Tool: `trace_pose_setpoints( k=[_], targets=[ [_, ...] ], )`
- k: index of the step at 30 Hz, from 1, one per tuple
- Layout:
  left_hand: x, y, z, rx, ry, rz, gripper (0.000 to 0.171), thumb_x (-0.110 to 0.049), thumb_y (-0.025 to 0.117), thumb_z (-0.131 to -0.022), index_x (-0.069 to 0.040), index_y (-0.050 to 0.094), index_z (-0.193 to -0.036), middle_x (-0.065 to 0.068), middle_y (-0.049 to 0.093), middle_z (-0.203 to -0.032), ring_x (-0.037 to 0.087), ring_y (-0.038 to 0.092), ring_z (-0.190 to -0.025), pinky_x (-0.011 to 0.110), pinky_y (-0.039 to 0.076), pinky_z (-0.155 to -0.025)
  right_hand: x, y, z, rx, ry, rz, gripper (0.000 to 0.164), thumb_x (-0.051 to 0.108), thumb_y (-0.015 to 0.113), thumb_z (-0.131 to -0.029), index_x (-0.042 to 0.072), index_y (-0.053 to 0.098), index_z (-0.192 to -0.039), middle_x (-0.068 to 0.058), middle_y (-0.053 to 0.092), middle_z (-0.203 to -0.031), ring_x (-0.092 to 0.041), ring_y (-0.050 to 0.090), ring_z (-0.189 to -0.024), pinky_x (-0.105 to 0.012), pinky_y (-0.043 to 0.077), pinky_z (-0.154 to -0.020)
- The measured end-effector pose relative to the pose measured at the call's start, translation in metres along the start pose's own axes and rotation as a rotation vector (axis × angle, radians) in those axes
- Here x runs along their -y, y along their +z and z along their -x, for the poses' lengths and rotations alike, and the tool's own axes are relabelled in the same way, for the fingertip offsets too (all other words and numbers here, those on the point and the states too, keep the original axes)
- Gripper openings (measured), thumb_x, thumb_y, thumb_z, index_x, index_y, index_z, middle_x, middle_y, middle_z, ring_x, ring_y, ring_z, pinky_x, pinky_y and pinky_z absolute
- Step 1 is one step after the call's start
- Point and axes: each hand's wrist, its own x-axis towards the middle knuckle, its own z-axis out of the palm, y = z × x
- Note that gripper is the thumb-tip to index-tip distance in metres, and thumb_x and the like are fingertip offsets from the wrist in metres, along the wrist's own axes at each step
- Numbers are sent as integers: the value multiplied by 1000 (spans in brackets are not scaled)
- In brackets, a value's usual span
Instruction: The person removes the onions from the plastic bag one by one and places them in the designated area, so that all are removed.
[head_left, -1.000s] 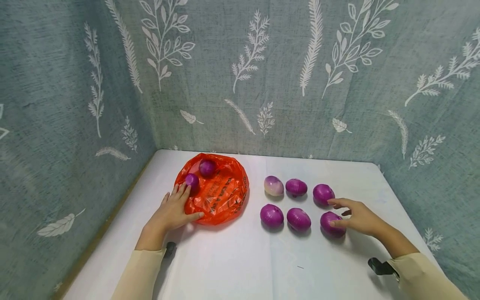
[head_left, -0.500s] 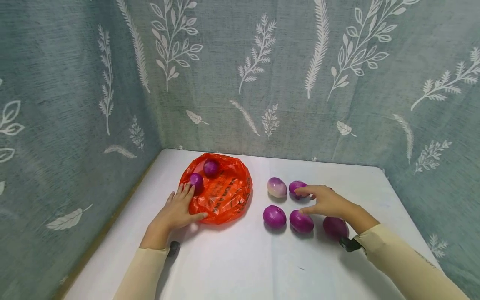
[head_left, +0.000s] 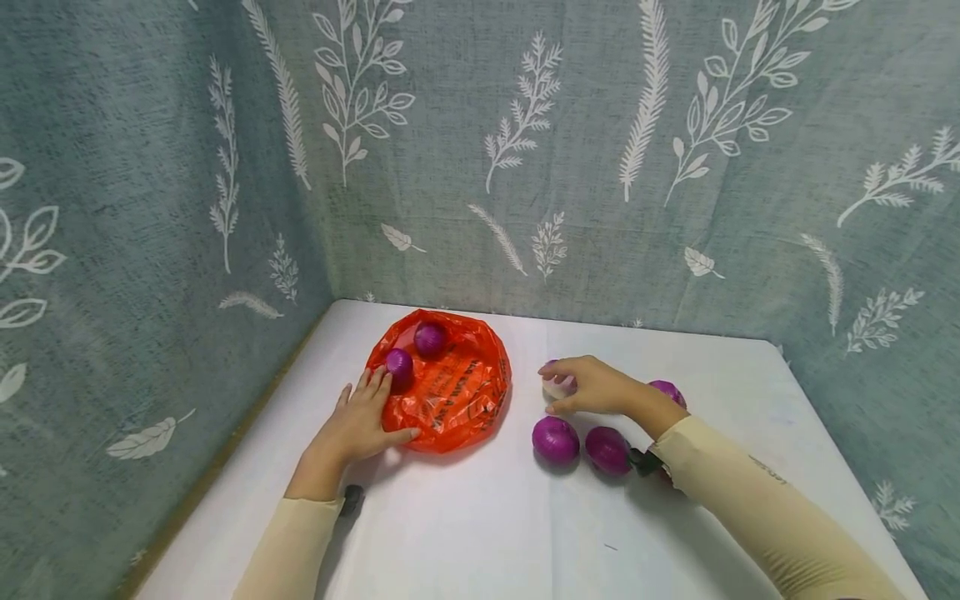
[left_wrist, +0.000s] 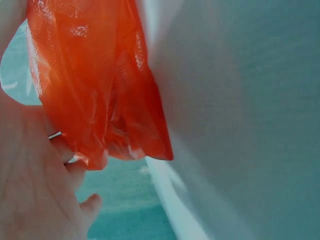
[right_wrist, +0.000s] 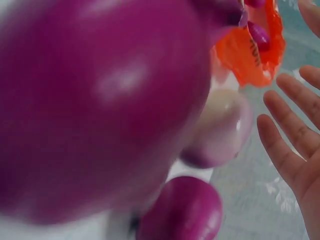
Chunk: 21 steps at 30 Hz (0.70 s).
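Note:
In the head view my left hand (head_left: 363, 425) rests at the near left rim of a round red plastic bag (head_left: 457, 433), fingers extended beside one of two purple onions (head_left: 399, 367) inside it. The left wrist view shows the fingers along the bag's outer side. My right hand (head_left: 596, 385) reaches over the table, fingers and thumb spread around a pale purple-white onion (head_left: 558, 387). In the right wrist view, fairly straight fingers (right_wrist: 282, 145) stand apart from the pale onion (right_wrist: 225, 130). A large blurred purple onion (right_wrist: 100, 110) fills the foreground there.
Two purple onions, one (head_left: 556, 441) and another (head_left: 608, 451), lie in front of the right hand. One more purple onion (head_left: 669, 392) shows behind the forearm. Others are hidden by the hand and sleeve. A patterned grey-green cloth (head_left: 480, 150) hangs around the white table (head_left: 465, 533).
My right hand has moved left from the rightmost onions, across the middle ones, to the pale onion. The left hand stays at the bag. The head view has shifted slightly.

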Motion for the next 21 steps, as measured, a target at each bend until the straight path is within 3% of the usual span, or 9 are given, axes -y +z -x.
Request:
trace_pose_setpoints(
  k=[5,13,21],
  targets=[
    [4,1,1,-11,-3,-9,118,-81,53,-75,4,23,-152,21,16,-159,43,9,-145,61,5,-113,12,7,-26,2,-12,15,64,42,80,-79,18,60,-134,-1,65,-120,-22,58,-110,-42,48,-93],
    [7,2,3,4,4,0,119,-80,54,-76,5,19,-152,21,14,-159,41,6,-145,59,5,-114,25,25,-62,25,-125,-11,63,32,78,-83,7,56,-137,-9,63,-126,-25,58,-113,-41,49,-94],
    [8,5,4,-1,11,13,119,-79,54,-77,6,18,-152,22,13,-159,42,5,-145,59,5,-114,40,42,-100,3,-95,-27,63,33,79,-82,8,57,-136,-8,63,-126,-23,57,-114,-43,46,-98]
  ],
)
